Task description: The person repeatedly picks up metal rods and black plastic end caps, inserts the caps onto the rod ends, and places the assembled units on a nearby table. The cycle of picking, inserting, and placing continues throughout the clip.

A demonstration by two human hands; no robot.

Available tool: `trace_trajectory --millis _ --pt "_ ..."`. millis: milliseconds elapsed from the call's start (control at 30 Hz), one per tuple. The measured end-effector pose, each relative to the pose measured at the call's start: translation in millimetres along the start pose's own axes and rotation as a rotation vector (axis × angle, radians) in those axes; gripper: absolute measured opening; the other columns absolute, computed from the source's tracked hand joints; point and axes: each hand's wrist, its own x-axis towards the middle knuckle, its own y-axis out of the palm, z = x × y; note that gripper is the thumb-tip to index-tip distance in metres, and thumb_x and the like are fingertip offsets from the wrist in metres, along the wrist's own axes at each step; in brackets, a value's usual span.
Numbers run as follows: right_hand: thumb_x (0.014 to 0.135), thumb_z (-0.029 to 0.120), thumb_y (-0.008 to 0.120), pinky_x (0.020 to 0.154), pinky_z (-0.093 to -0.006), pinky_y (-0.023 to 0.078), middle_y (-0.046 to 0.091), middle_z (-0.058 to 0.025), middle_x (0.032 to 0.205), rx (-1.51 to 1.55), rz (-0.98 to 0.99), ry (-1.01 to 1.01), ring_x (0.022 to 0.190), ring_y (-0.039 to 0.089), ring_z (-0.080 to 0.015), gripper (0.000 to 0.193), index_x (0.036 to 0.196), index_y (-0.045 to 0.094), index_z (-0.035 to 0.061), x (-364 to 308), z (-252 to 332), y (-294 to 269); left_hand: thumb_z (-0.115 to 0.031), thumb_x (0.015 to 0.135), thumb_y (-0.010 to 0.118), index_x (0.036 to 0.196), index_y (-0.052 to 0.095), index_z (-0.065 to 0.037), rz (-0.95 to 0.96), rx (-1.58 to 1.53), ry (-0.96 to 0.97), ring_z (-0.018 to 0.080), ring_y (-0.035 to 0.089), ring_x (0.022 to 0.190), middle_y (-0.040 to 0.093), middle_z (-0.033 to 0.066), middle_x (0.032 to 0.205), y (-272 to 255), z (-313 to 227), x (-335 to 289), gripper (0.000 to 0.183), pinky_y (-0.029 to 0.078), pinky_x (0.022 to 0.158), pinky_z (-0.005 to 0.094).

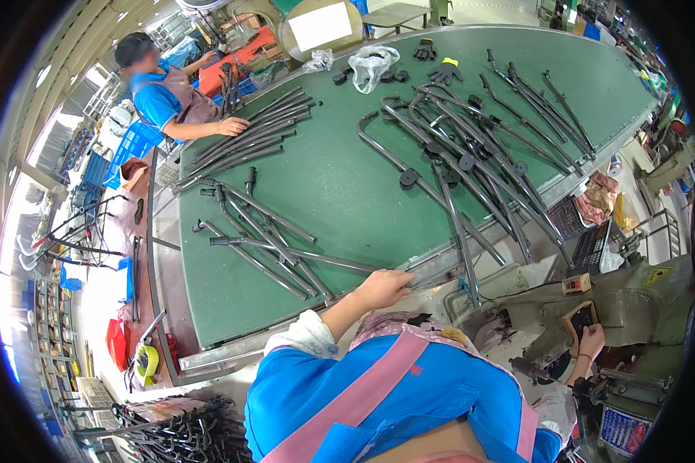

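My left hand (384, 289) is closed at the near edge of the green table, where a dark metal tube (301, 256) runs up to its fingers. Several bent metal tubes (269, 231) lie just beyond it, some with black ends. At the machine on the right, my right hand (591, 341) grips the edge of a small brown box-like piece (578, 320) with a dark inside. What that piece is cannot be made out. Bent tube frames with black joints (466, 162) are piled right of centre, some jutting over the table edge.
A grey-green machine (633, 297) stands close on my right. Across the green table (324, 177), a co-worker (166, 96) touches a row of straight tubes (247, 131). Dark gloves (445, 72) and a clear plastic bag (373, 67) lie at the back. Black crates (591, 251) stand beyond the right edge.
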Motion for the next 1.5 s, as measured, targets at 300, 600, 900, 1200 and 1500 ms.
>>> trace_trajectory --millis 300,600,900,1200,1500 --pt "0.088 0.015 0.070 0.053 -0.0267 0.047 0.064 -0.0063 0.073 0.516 -0.019 0.197 0.060 0.057 -0.0100 0.019 0.094 0.067 -0.0033 -22 6 -14 -0.024 0.088 0.062 0.119 0.057 -0.006 0.073 -0.034 0.050 0.0351 0.062 0.097 0.064 0.0148 0.103 12 2 19 0.036 0.050 0.083 0.0456" --pt "0.098 0.022 0.059 0.057 -0.0238 0.039 0.054 0.0014 0.076 1.017 -0.015 0.212 0.066 0.047 -0.0069 0.024 0.109 0.060 0.0008 -143 26 -42 -0.025 0.089 0.061 0.118 0.058 -0.005 0.121 -0.023 0.056 0.0353 0.062 0.098 0.065 0.0157 0.105 17 4 28 0.035 0.050 0.083 0.0454" --pt "0.098 0.019 0.059 0.062 -0.0244 0.036 0.056 -0.0007 0.090 1.012 -0.236 0.373 0.069 0.042 -0.0083 0.025 0.114 0.059 -0.0001 -182 74 -63 -0.025 0.087 0.062 0.116 0.059 -0.006 0.136 0.007 0.122 0.0347 0.063 0.097 0.066 0.0147 0.103 16 3 39 0.034 0.051 0.082 0.0450" --pt "0.097 0.017 0.059 0.063 -0.0206 0.038 0.056 -0.0009 0.076 1.112 -0.165 0.370 0.067 0.048 -0.0082 0.021 0.108 0.062 -0.0009 -202 78 -76 -0.022 0.084 0.064 0.109 0.065 -0.011 -0.323 0.241 -0.224 0.0340 0.065 0.092 0.068 0.0145 0.100 -72 64 13 0.028 0.053 0.079 0.0439" --pt "0.098 0.016 0.057 0.063 -0.0256 0.044 0.058 -0.0036 0.074 0.740 -0.230 0.219 0.068 0.054 -0.0110 0.022 0.100 0.064 -0.0042 -215 90 -75 -0.015 0.079 0.061 0.100 0.072 -0.025 0.095 0.911 -0.768 0.0251 0.050 0.122 0.065 0.0034 0.109 -133 223 -61 0.026 0.035 0.100 0.0499"
